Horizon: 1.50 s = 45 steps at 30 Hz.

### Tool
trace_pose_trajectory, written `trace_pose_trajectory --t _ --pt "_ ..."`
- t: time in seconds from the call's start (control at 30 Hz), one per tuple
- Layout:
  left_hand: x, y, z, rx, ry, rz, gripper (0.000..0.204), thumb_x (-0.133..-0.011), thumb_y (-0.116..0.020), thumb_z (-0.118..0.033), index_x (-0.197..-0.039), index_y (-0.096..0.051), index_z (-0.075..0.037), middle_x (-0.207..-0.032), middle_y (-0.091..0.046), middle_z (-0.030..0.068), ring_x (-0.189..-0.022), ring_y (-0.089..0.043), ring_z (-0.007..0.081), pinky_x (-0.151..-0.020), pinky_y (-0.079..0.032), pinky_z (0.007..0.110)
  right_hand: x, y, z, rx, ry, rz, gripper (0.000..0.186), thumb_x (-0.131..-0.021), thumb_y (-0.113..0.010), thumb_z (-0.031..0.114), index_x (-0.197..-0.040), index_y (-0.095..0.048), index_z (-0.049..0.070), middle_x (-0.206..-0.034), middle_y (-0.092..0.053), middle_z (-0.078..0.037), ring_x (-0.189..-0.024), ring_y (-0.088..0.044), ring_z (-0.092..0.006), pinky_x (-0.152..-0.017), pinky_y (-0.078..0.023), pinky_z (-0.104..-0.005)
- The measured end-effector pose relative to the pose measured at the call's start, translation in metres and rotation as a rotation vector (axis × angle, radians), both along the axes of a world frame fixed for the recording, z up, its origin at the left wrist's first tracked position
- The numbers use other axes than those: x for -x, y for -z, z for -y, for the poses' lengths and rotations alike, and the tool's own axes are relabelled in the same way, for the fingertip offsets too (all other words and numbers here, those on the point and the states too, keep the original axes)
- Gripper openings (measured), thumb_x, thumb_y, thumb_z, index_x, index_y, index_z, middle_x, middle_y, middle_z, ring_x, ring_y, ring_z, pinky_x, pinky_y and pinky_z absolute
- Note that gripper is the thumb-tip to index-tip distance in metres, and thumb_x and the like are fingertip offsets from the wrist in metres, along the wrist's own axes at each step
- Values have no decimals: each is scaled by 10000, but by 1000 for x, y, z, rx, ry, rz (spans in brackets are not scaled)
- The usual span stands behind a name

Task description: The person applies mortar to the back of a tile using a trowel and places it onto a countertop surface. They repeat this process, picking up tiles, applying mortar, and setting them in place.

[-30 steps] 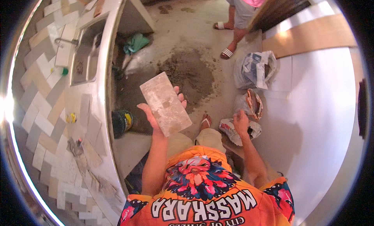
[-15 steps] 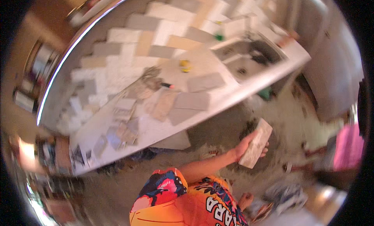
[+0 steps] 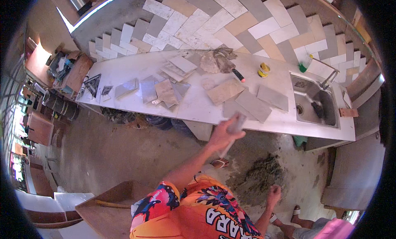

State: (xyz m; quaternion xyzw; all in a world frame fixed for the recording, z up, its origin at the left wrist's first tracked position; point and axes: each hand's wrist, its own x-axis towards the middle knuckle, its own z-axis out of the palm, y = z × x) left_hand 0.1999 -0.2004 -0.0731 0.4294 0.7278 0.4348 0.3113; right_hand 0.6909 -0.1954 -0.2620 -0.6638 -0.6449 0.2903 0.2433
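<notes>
Head view: the left hand (image 3: pixel 225 133) is gripping a tile (image 3: pixel 228 147), with the thumb and fingers closing around its upper part. The tile is slanting in front of the front edge of the counter (image 3: pixel 194 112); blur is concealing whether the two are touching. The right hand (image 3: pixel 274 194) is hanging low, near the shirt (image 3: pixel 198 214) and above the wet patch (image 3: pixel 260 173); its fingers are curling, but whether it is holding anything cannot be told. On the counter, a beige tile (image 3: pixel 225 92) is lying nearest the left hand, partly overlapping a grey tile (image 3: pixel 253 106). Behind these, a black-handled tool (image 3: pixel 238 75) is resting between a grey cloth (image 3: pixel 222 59) and a yellow tin (image 3: pixel 263 71). The sink (image 3: pixel 307 92) is occupying the right end, with a faucet (image 3: pixel 328 80) standing at its back. Wall tiles (image 3: pixel 231 26) are forming a zigzag pattern behind the counter.
</notes>
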Motion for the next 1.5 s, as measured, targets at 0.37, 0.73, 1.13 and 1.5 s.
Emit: trace_pose_trajectory --t 0.37,0.73,1.13,1.5 --pt "269 11 -43 309 -525 -753 844 -803 -801 -605 -1541 -524 -303 -1357 -598 288 -1202 -610 480 -998 -493 592 -31 154 181 560 -16 291 341 -834 -813 229 -1068 -684 16 -910 -731 -157 -758 -706 -302 -651 -554 -470" --pt "437 66 -116 546 -659 -769 820 -873 -700 -656 -1587 -455 -334 -1467 -528 298 -1298 -525 561 -1072 -431 668 -15 103 114 626 437 -467 233 -952 -698 191 -1088 -625 17 -844 -712 -116 -690 -708 -230 -535 -579 -375" --pt "147 116 -191 -9 284 -939 874 -810 -842 -492 -1461 -546 10 -1425 -584 269 -1346 -522 440 -1175 -349 570 42 123 194 566 448 -113 329 -962 -678 337 -875 -706 21 -820 -744 -124 -692 -707 -246 -657 -541 -430" --pt "178 100 -192 148 546 -1044 788 -1025 -603 -538 -1442 -535 127 -1397 -586 375 -1279 -589 482 -1086 -462 484 114 137 360 618 1263 -280 409 -872 -702 375 -1068 -751 20 -1024 -769 -213 -960 -739 -396 -872 -580 -467"
